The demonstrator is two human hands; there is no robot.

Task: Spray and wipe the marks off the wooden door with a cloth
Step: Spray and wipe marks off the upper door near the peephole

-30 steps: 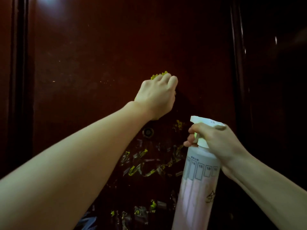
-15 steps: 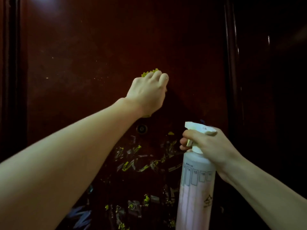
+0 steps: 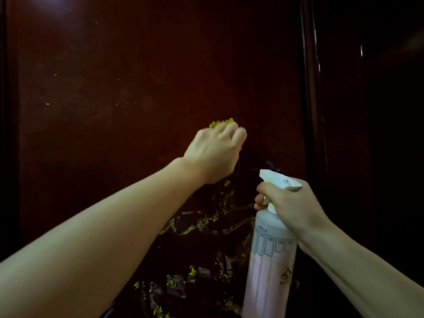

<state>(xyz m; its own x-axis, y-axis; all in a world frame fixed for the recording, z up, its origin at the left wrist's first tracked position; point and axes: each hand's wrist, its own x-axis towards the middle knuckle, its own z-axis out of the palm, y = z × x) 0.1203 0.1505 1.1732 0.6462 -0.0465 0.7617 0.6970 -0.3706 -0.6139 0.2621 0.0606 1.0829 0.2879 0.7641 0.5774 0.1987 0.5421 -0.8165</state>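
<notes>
The left hand (image 3: 215, 152) is bunching the cloth (image 3: 221, 123) against the door (image 3: 142, 76); the right hand (image 3: 290, 204) is gripping the bottle (image 3: 269, 262). Scrubbing is perhaps missing marks (image 3: 197, 223) lower down.

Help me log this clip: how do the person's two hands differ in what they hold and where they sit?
The left hand grips a yellow cloth against the wooden door; the right hand grips the spray bottle at its neck, short of the door. The left hand sits higher and nearer the middle; the right hand is lower and further right. The left hand shows its back; the right hand's fingers wrap the trigger. Both have curled fingers.
</notes>
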